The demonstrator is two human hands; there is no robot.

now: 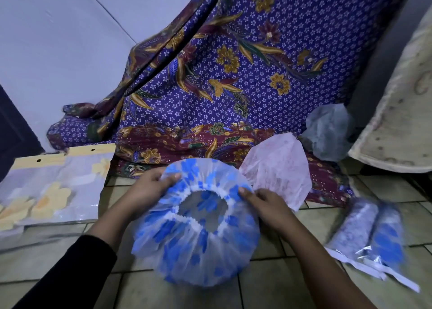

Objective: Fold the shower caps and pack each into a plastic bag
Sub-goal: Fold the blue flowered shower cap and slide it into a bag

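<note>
A clear shower cap with blue flowers is held above the tiled floor, its elastic opening facing me. My left hand grips its upper left rim, thumb on the outside. My right hand pinches the elastic band at the right of the opening. A pink-patterned shower cap lies just behind the right hand. A greyish cap sits further back right. Two packed bags with folded caps lie on the floor at the right.
A stack of clear plastic bags with yellow flower print lies on the left floor. A purple batik cloth drapes behind the work area. A beige mattress edge leans at the right. Tiled floor spreads below.
</note>
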